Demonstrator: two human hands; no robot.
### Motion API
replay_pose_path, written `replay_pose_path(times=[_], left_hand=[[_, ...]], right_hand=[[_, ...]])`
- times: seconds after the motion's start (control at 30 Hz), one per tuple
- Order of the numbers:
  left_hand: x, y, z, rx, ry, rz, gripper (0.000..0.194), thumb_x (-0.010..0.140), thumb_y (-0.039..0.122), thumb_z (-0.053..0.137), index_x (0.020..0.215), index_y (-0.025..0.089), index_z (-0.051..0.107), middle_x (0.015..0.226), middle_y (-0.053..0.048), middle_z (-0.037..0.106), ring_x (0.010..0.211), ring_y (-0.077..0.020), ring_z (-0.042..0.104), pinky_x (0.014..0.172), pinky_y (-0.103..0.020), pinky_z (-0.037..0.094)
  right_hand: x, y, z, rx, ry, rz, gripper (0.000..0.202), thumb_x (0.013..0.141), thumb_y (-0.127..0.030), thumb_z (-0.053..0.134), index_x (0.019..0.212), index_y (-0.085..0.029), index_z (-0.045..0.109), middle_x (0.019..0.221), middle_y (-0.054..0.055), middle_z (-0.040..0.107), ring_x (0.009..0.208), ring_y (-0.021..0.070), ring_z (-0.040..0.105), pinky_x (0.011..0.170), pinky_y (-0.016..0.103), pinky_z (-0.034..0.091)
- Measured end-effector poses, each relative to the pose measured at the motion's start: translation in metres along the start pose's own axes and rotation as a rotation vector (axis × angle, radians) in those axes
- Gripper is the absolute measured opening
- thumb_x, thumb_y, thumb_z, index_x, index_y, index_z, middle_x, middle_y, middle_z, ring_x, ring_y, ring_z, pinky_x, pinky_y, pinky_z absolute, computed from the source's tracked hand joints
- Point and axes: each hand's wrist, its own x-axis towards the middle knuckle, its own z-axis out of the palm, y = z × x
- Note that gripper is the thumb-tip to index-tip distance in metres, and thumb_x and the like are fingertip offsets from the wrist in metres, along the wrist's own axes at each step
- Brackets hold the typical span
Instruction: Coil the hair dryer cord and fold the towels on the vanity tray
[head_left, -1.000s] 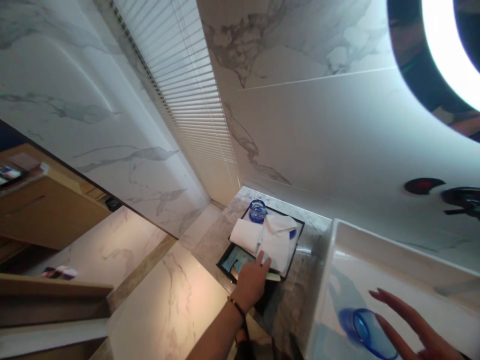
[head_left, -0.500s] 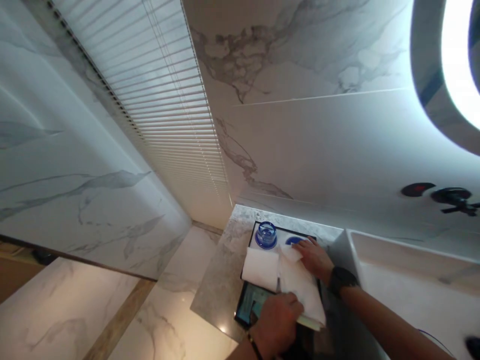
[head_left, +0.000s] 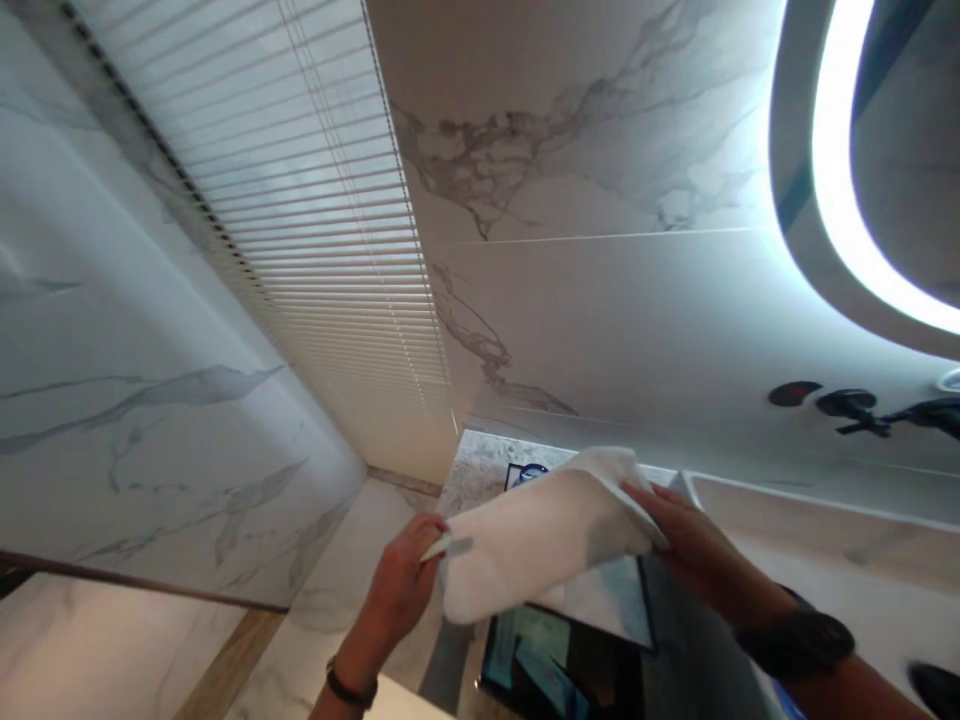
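A white folded towel is held up in the air over a black tray. My left hand grips the towel's left end. My right hand, with a dark watch on its wrist, grips the right end. The towel hides most of the tray. A blue glass peeks out just behind the towel's top edge. A second white towel lies on the tray under the lifted one.
The tray sits on a grey marble counter in a corner. A white basin lies to the right, with black wall taps above it. A lit round mirror hangs upper right; slatted blinds stand at the left.
Both hands took hold of the towel on the tray and lifted it up toward the camera. My left hand moved left. The view tilted slightly upward.
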Motion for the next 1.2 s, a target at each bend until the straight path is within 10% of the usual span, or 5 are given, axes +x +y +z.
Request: replay_pose_path(times=[0.43,0.8,0.9,1.03,1.2], left_hand=[[-0.008,0.022,0.013,-0.203,-0.054,-0.032,0.023,0.089,0.029,0.05,0.093,0.02,0.071,0.089,-0.005,0.069,0.085,-0.0172,0.062,0.078,-0.026,0.045],[0.067,-0.014,-0.13,-0.357,-0.131,-0.081,0.031,0.078,0.043,0.057,0.065,0.015,0.052,0.054,0.005,0.04,0.051,-0.0074,0.036,0.049,-0.02,0.026],[0.093,-0.004,-0.164,-0.354,-0.339,0.044,0.03,0.077,0.041,0.058,0.073,0.012,0.059,0.057,0.005,0.042,0.052,-0.0063,0.037,0.049,-0.018,0.026],[0.128,0.007,-0.21,-0.194,-0.415,0.216,0.03,0.076,0.039,0.056,0.064,0.012,0.054,0.058,0.005,0.04,0.055,-0.005,0.036,0.052,-0.018,0.025],[0.161,-0.007,-0.258,-0.09,-0.272,0.16,0.029,0.069,0.041,0.063,0.068,0.014,0.055,0.057,0.006,0.044,0.052,-0.0055,0.037,0.05,-0.019,0.027]], right_hand=[[0.007,0.086,0.109,0.01,-0.085,-0.075,0.054,0.07,-0.067,0.07,0.083,-0.015,0.06,0.067,0.003,0.059,0.059,0.0164,0.052,0.05,0.026,0.042],[0.053,0.037,0.162,-0.353,0.209,-0.516,0.054,0.077,-0.069,0.06,0.083,-0.015,0.063,0.074,0.007,0.065,0.065,0.0187,0.061,0.06,0.029,0.049],[0.059,0.013,0.214,-0.65,-0.08,-0.821,0.053,0.08,-0.053,0.064,0.12,-0.02,0.056,0.12,0.007,0.061,0.113,0.0228,0.055,0.1,0.035,0.04],[0.073,0.008,0.257,-0.808,-0.599,-0.445,0.039,0.083,-0.054,0.057,0.088,-0.016,0.065,0.06,0.0,0.061,0.058,0.0159,0.055,0.057,0.026,0.041],[0.085,0.011,0.243,-0.689,-0.499,-0.441,0.038,0.083,-0.053,0.06,0.078,-0.016,0.062,0.093,0.006,0.067,0.087,0.0188,0.061,0.079,0.029,0.045]])
